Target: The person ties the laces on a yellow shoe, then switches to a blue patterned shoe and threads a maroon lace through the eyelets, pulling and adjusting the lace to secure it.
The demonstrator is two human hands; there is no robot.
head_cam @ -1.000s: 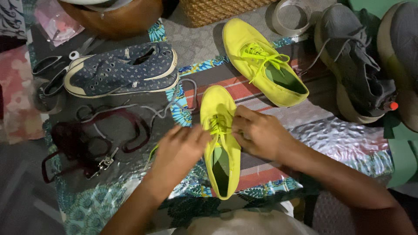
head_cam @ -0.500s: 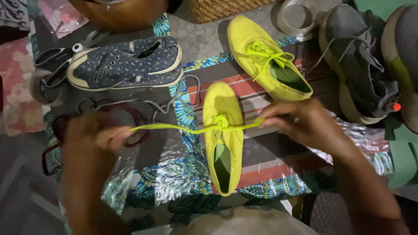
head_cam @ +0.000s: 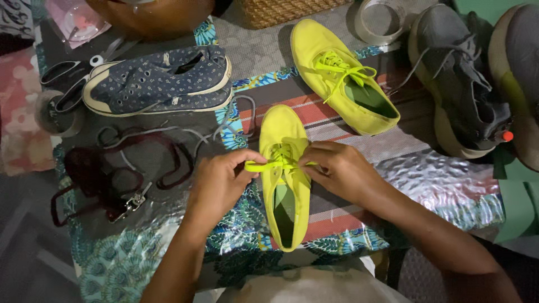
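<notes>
blue shoe (head_cam: pixel 160 81) | grey shoe (head_cam: pixel 457 84) | scissors (head_cam: pixel 70 76) | basket (head_cam: pixel 281 11)
</notes>
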